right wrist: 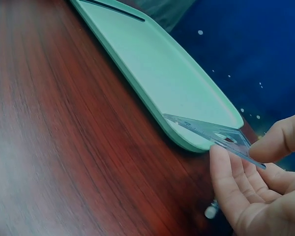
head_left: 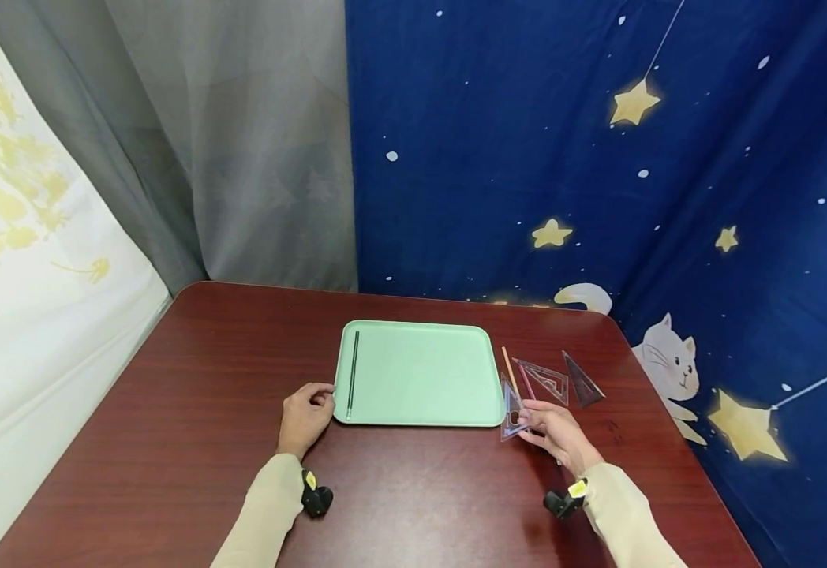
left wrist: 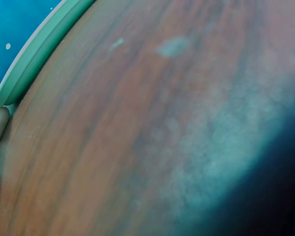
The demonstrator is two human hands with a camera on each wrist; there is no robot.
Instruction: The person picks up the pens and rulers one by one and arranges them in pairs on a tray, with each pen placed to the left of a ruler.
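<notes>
The set square (right wrist: 211, 132) is at the near right corner of the tray (head_left: 428, 379), pinched between thumb and fingers of my right hand (head_left: 554, 430). My left hand (head_left: 303, 418) touches the tray's left edge; I cannot tell whether it grips.

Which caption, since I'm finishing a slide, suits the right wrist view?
Right hand pinching a transparent set square near the pale-green tray.

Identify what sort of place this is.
Probably a curtained-off tabletop workspace, though the wider room isn't shown: a reddish-brown wood-grain table sits before a plain grey curtain and a navy star-patterned curtain, with a mint-green tray on it.
</notes>
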